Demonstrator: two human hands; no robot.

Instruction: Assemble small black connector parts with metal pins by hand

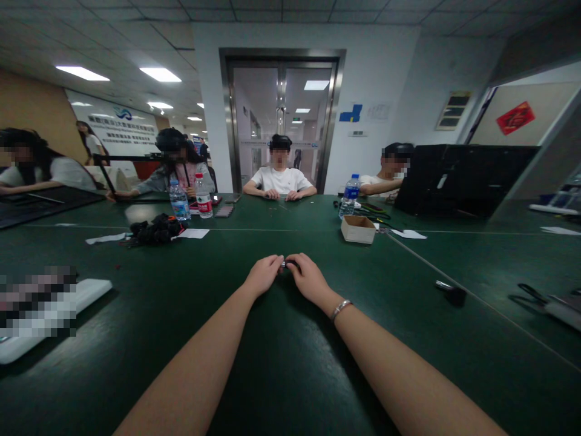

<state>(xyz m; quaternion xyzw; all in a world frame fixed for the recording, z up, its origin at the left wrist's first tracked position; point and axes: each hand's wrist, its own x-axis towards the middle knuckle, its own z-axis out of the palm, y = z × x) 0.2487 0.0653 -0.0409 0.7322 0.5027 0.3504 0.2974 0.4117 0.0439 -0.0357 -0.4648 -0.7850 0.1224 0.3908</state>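
Observation:
Both my hands meet above the green tabletop (290, 339), in the middle of the head view. Between their fingertips sits a small silver and dark piece (284, 264), mostly covered by the fingers, so its kind does not show. My left hand (265, 274) pinches the silver end from the left. On the other side my right hand (308, 275), with a silver bracelet (340, 309) at its wrist, has its fingers curled round the dark end. Farther right on the table lies another small silver and black item (450, 292), apart from both hands.
Beyond my hands stand a small cardboard box (358, 230) and a water bottle (349, 197). Two more bottles and a black tangled heap (157, 230) are at the left. A white device (91, 293) lies near left. Several people sit around the table; a black monitor (463, 178) stands right.

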